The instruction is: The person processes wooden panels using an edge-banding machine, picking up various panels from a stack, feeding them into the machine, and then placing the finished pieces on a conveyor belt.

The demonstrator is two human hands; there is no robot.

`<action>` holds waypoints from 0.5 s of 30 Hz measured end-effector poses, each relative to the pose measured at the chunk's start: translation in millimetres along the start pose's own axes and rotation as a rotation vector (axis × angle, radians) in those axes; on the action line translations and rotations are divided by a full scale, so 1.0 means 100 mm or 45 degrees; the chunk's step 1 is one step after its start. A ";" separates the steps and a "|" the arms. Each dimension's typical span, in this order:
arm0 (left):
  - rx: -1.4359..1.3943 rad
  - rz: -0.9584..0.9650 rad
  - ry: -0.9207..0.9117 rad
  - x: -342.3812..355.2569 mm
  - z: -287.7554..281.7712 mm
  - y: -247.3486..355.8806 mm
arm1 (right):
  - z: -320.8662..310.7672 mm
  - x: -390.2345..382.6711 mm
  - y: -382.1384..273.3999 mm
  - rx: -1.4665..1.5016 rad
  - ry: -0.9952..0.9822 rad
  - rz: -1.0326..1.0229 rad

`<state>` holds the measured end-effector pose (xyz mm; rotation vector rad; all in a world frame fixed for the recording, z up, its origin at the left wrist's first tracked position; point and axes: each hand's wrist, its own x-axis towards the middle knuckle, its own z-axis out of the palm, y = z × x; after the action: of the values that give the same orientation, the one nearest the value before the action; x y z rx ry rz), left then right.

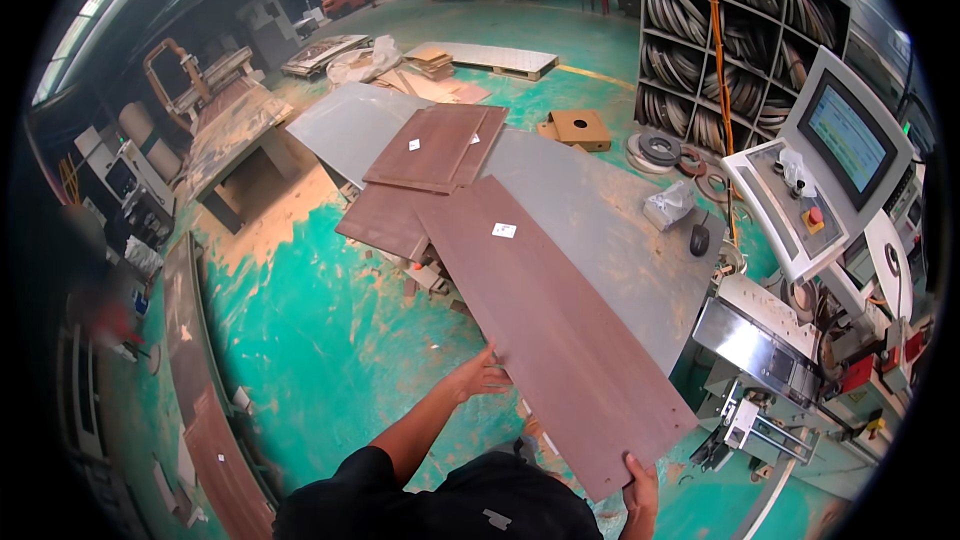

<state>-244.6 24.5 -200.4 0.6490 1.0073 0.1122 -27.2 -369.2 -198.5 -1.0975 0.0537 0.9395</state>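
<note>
A long brown wooden board (560,315) with a small white label slants from the stacked panels toward my body. My right hand (640,492) grips its near end, thumb on the top face. At the board's left edge, my left hand (478,377) has its fingers spread; I cannot tell whether they touch the edge. Farther off, brown panels (425,148) lie stacked on a grey table (620,210), and another brown panel (385,220) sticks out past its left side. The far end of the long board rests by this stack.
To the right stands a machine with a tilted control screen (848,130) and metal rollers (750,430). A computer mouse (699,240) and a clear plastic bag (668,205) lie on the table. Dark panels line a low rack (205,370) at left. A rack of coiled edging strips (745,35) stands behind.
</note>
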 end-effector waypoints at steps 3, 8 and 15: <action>-0.575 0.330 0.123 0.39 0.33 0.09 | -0.40 -0.51 0.06 0.122 0.164 -0.004; -0.515 0.258 -0.029 1.04 0.12 -0.53 | -1.13 -1.08 0.30 0.094 0.519 -0.110; -0.226 -0.066 -0.398 -0.01 1.31 -0.94 | -1.35 -2.24 0.14 -0.106 1.584 -0.305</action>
<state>-157.4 -111.3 -204.2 0.4602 0.7028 0.0513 -124.4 -611.4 -170.4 -1.5790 0.8807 -0.0663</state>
